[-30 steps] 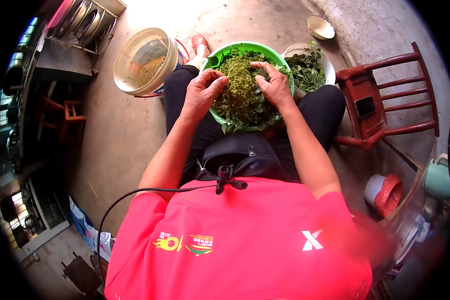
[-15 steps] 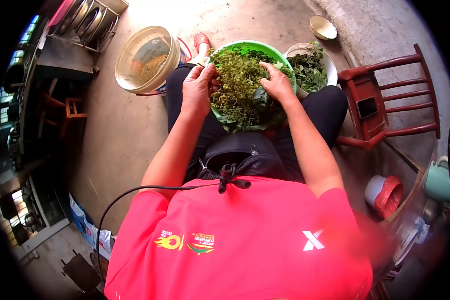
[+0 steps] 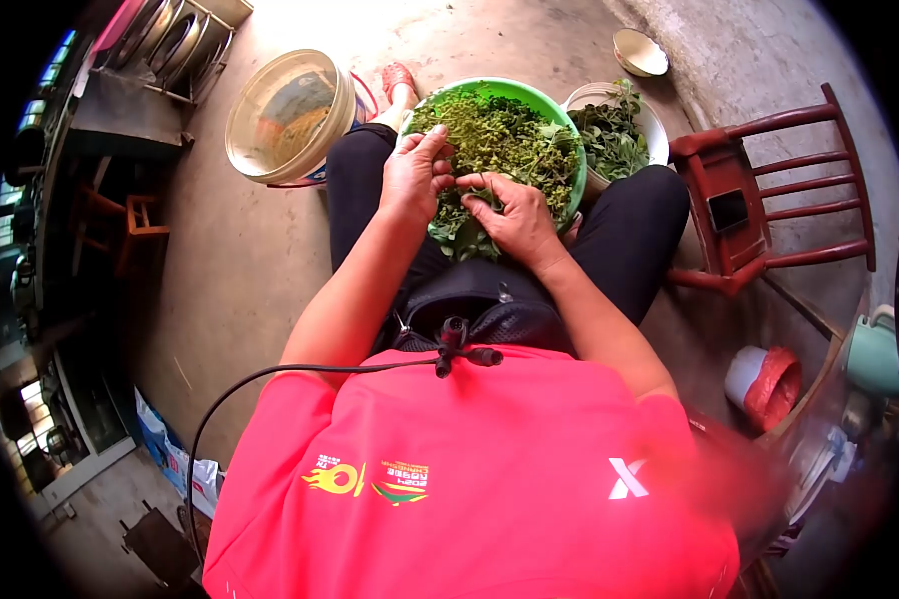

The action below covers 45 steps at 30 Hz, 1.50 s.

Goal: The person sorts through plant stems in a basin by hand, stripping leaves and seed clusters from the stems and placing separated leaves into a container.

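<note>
A green basin [image 3: 543, 100] full of green sprigs with small clustered buds or berries [image 3: 519, 145] sits between my knees. My left hand [image 3: 415, 175] is over its left side, thumb and fingertips closed in a pinch on a leafy sprig [image 3: 459, 208]. Over the near part of the basin, my right hand [image 3: 517, 218] curls its thumb and forefinger on the same greenery, close to the left fingertips. The exact spot each hand grips is partly hidden by the fingers. Darker leaves hang at the basin's near edge.
Leafy stems [image 3: 614, 138] fill a white basin [image 3: 655, 140] to the right. A large pale bucket [image 3: 260, 110] with yellowish residue stands at the left. A red wooden chair [image 3: 739, 245] lies at the right, and a small bowl [image 3: 640, 52] is farther off.
The large sprig bunch between my hands is lowered or spread into the basin. My right hand has moved left and nearer my body, close to the left, its fingers now curled instead of extended.
</note>
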Each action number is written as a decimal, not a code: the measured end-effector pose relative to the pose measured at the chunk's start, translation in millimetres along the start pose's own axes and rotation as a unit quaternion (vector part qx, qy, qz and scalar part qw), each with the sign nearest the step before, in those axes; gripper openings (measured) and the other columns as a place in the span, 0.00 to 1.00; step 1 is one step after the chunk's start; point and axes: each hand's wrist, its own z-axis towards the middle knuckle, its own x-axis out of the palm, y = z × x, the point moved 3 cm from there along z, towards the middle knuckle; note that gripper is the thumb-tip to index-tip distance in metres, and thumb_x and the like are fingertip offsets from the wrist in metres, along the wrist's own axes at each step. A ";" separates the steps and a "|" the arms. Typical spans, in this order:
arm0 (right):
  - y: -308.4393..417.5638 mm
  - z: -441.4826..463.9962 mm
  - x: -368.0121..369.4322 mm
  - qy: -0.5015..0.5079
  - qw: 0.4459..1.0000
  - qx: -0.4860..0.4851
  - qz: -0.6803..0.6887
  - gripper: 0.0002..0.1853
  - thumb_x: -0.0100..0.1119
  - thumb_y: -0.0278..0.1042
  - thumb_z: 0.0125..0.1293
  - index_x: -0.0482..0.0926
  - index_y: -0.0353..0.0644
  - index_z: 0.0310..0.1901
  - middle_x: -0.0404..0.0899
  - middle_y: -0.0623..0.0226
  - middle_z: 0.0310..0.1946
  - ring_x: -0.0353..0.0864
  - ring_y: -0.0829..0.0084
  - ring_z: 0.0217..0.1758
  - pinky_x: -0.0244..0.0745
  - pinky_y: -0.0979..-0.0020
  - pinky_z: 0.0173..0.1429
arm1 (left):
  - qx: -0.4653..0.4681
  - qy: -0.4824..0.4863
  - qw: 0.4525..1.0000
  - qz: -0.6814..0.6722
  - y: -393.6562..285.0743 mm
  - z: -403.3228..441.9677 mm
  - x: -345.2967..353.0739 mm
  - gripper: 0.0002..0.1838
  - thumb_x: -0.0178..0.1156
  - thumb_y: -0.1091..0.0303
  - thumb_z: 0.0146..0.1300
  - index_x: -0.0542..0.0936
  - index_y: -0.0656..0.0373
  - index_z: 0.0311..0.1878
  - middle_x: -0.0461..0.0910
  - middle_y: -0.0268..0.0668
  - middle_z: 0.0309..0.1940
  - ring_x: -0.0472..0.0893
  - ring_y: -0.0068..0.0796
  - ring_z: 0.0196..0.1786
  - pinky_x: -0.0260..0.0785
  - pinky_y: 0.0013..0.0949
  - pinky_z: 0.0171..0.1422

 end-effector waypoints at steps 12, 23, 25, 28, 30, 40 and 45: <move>-23.1 15.4 0.3 -0.081 0.971 0.081 -0.210 0.15 0.65 0.43 0.52 0.77 0.55 0.43 0.81 0.66 0.33 0.81 0.60 0.34 0.75 0.62 0.35 | -0.048 0.049 0.997 0.040 14.2 -9.5 13.0 0.09 0.62 0.63 0.62 0.74 0.55 0.39 0.80 0.32 0.27 0.73 0.16 0.20 0.66 0.21 0.21; -57.1 4.8 -23.9 -0.127 0.835 0.219 0.488 0.04 0.60 0.25 0.60 0.76 0.45 0.36 0.81 0.70 0.33 0.78 0.80 0.37 0.74 0.77 0.40 | -0.063 -0.023 0.997 -0.040 8.3 15.8 -8.7 0.07 0.60 0.61 0.63 0.73 0.51 0.36 0.77 0.30 0.25 0.72 0.20 0.22 0.65 0.24 0.24; -56.5 0.0 -29.1 -0.123 0.784 0.240 0.559 0.05 0.56 0.22 0.58 0.75 0.45 0.35 0.81 0.66 0.34 0.78 0.77 0.38 0.75 0.74 0.44 | -0.071 -0.030 0.995 -0.058 4.3 15.8 -9.6 0.07 0.60 0.60 0.63 0.74 0.50 0.36 0.77 0.30 0.25 0.71 0.21 0.23 0.65 0.25 0.25; -64.1 -0.6 -28.8 -0.096 0.812 0.253 0.517 0.07 0.54 0.20 0.57 0.74 0.44 0.36 0.81 0.66 0.34 0.78 0.76 0.39 0.74 0.73 0.47 | -0.074 -0.043 0.994 -0.071 0.4 16.1 -8.0 0.07 0.59 0.60 0.63 0.74 0.50 0.35 0.77 0.31 0.25 0.70 0.21 0.24 0.66 0.26 0.27; -60.7 2.4 -21.4 -0.058 0.858 0.227 0.457 0.13 0.52 0.20 0.54 0.74 0.41 0.42 0.78 0.68 0.33 0.76 0.76 0.39 0.70 0.74 0.50 | -0.075 -0.013 0.995 -0.064 2.7 22.3 -13.1 0.10 0.62 0.57 0.61 0.75 0.51 0.36 0.79 0.29 0.29 0.74 0.23 0.30 0.69 0.31 0.35; -46.0 16.6 12.7 -0.135 0.988 0.068 -0.035 0.13 0.65 0.35 0.54 0.77 0.39 0.38 0.82 0.58 0.31 0.82 0.66 0.32 0.74 0.69 0.40 | -0.091 -0.003 0.989 -0.118 13.2 12.0 -1.3 0.09 0.62 0.58 0.61 0.75 0.50 0.37 0.79 0.28 0.30 0.74 0.23 0.31 0.70 0.32 0.40; -71.7 12.4 0.6 -0.094 0.976 0.158 0.118 0.07 0.63 0.32 0.58 0.77 0.40 0.34 0.76 0.72 0.25 0.71 0.81 0.29 0.69 0.76 0.36 | -0.094 -0.012 0.987 -0.127 5.6 12.9 -5.7 0.08 0.60 0.58 0.62 0.74 0.49 0.35 0.77 0.28 0.26 0.70 0.22 0.26 0.67 0.32 0.37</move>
